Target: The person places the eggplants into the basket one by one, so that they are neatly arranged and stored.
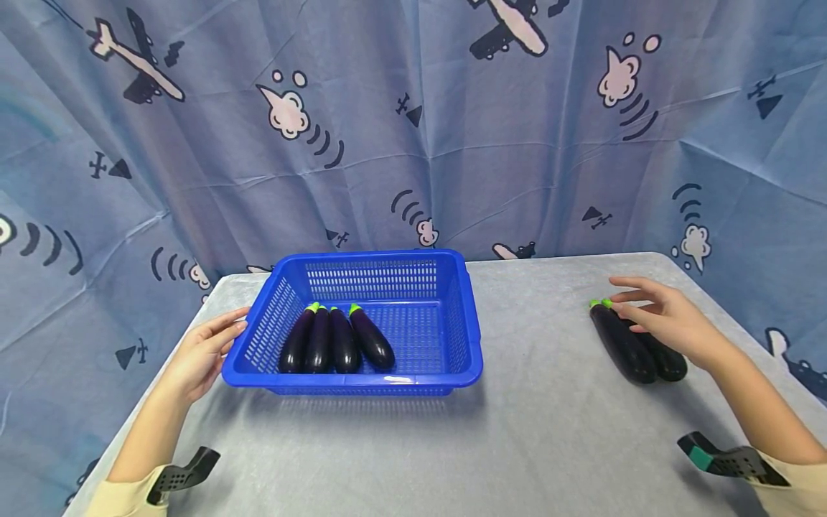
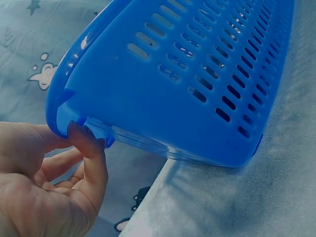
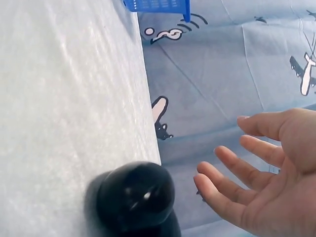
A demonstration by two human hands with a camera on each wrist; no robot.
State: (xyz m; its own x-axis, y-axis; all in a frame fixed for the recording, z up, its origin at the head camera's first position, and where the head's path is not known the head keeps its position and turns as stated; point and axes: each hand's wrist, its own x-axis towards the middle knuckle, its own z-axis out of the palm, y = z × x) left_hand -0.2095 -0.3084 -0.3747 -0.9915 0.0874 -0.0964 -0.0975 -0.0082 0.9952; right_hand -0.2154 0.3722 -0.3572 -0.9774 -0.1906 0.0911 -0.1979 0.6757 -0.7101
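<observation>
A blue plastic basket (image 1: 413,379) stands left of the middle of the table, with several dark purple eggplants (image 1: 319,341) lying side by side in it. At its left corner my left hand (image 1: 203,352) pinches the rim (image 2: 61,106), thumb and fingers on either side of it. Two more eggplants (image 1: 623,345) lie against each other on the right of the table, green stem ends pointing away. My right hand (image 1: 675,319) hovers over them, fingers spread and loosely bent, holding nothing. The right wrist view shows the rounded end of one eggplant (image 3: 138,195) apart from the fingers.
A pale grey cloth covers the table (image 1: 530,431). Behind it and along the sides hangs a blue curtain (image 1: 362,143) printed with planes and clouds. The basket stands near the table's far edge.
</observation>
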